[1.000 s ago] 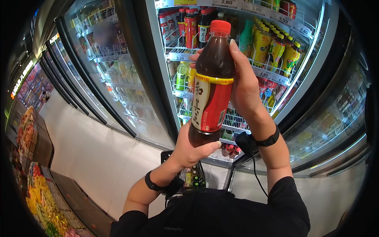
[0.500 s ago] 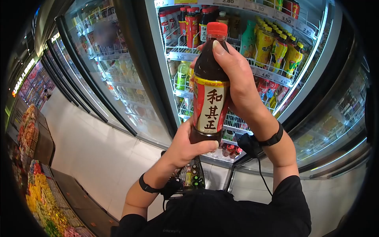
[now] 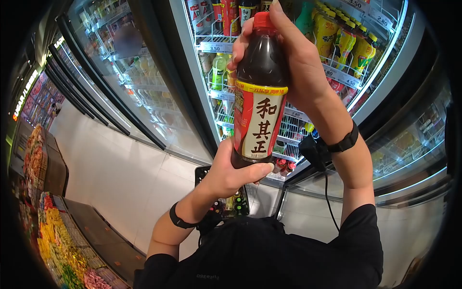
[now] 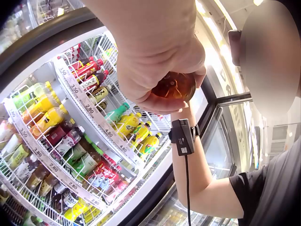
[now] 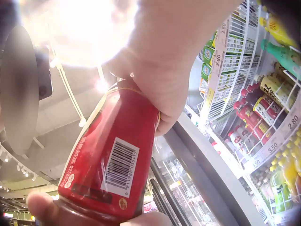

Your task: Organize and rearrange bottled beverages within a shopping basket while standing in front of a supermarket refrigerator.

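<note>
A bottle of dark drink [image 3: 262,120] with a red cap and a red and cream label stands nearly upright between my hands in the head view. My left hand [image 3: 228,171] grips it round the base, its thumb across the front. Higher up, my right hand [image 3: 305,67] holds the neck and shoulder, thumb beside the cap and fingertips showing on the far side. The left wrist view shows the bottle's amber base [image 4: 174,89] inside the left hand's curled fingers. A barcode [image 5: 120,167] on the red label faces the right wrist camera.
Ahead is a lit drinks fridge with priced wire shelves [image 3: 216,47] and yellow-capped bottles [image 3: 344,41]. Glass fridge doors [image 3: 159,96] line the left. Below my hands sits a black basket [image 3: 245,204] with bottles in it. Display bins [image 3: 91,231] stand at lower left.
The bottle has turned, so its large dark characters face me instead of the red side with the barcode. My right hand has shifted its grip up towards the cap. The head view has tilted down slightly.
</note>
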The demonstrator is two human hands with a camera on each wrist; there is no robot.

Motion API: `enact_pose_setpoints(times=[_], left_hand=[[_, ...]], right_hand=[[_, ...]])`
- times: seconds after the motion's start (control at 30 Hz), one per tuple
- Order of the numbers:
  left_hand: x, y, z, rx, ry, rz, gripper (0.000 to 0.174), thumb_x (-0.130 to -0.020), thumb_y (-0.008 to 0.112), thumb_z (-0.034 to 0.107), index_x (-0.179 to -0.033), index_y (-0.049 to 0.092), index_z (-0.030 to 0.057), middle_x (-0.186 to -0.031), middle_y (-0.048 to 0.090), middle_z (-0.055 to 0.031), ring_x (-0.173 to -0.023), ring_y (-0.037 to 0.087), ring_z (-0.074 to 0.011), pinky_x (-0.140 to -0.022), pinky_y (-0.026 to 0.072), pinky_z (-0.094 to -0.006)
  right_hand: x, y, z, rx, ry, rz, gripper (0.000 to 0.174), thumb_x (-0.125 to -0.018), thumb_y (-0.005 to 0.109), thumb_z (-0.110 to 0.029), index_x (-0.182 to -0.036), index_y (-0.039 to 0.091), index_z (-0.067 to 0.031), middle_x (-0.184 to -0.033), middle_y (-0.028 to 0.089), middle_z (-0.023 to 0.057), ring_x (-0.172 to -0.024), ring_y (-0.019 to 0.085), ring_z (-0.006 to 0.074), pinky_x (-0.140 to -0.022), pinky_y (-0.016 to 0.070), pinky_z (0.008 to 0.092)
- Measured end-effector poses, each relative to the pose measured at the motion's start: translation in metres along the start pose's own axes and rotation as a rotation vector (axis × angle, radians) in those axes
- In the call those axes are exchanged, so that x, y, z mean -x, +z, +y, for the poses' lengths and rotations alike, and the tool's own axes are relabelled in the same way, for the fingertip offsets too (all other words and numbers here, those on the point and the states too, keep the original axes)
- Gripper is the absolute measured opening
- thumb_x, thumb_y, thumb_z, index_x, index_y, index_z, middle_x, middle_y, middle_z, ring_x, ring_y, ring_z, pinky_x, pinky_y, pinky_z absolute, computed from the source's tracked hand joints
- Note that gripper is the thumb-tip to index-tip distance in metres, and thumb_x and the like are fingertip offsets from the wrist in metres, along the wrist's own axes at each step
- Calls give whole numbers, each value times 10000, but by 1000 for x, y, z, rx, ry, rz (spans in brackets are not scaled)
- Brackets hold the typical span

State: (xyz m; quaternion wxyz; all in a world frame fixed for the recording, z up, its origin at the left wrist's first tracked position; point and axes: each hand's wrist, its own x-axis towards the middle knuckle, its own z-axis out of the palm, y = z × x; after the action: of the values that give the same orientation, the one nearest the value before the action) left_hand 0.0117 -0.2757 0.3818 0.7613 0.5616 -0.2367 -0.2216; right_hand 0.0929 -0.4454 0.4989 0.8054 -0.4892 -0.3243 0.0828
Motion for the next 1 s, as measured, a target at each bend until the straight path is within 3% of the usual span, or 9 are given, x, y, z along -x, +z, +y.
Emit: enact_pose_setpoints(times=[0.13,0.2,0.23,0.3,0.4,0.7,1.0], left_hand=[[-3,-2,-4,-3,-7,-2,421,-774,743,161,-1121,589,-21,-842,629,-66,-652,587,-118,-590,499,-277],[-1,-3,-3,21,13,-8,431,-811,796,167,-1145,605,-26,-948,660,-48,-823,621,-106,-735,517,-267],[-2,-2,-2,22,11,-8,431,-811,796,167,-1145,605,-26,-948,660,-48,-823,621,-106,-735,517,-267],[-4,1,0,-59,56,7,524,-740,768,203,-1180,574,-6,-963,647,-72,-810,627,-134,-737,524,-282],[-5,-1,-3,-66,73,1,589,-720,784,233,-1211,557,1,-1040,641,-82,-870,633,-142,-786,525,-287],[-3,1,5,15,5,26,593,-732,775,239,-1215,529,-2,-1019,622,-94,-783,619,-152,-673,532,-300],[-2,-8,1,14,-28,56,587,-740,765,241,-1219,533,-4,-1000,629,-92,-801,624,-155,-705,532,-294]], right_hand=[[9,0,1,-63,-14,68,532,-1086,324,-542,-1010,578,-81,-892,712,131,-893,716,257,-863,571,380],[9,1,1,-115,-35,37,582,-1080,279,-578,-981,562,-78,-866,694,130,-868,703,259,-858,566,388],[9,2,1,-115,-33,38,582,-1080,279,-578,-981,562,-78,-866,694,130,-868,703,259,-858,566,388],[9,4,0,-89,-41,46,626,-1077,225,-596,-964,548,-73,-847,683,140,-837,687,265,-849,561,393],[2,-7,9,-13,-74,-5,650,-1076,195,-602,-967,545,-66,-845,680,150,-821,679,270,-838,560,394],[-4,-1,8,18,-28,38,625,-1082,212,-586,-963,542,-68,-843,680,147,-840,688,272,-835,566,387],[-4,0,9,31,23,70,620,-1081,218,-587,-991,563,-81,-888,700,144,-890,701,270,-857,567,384]])
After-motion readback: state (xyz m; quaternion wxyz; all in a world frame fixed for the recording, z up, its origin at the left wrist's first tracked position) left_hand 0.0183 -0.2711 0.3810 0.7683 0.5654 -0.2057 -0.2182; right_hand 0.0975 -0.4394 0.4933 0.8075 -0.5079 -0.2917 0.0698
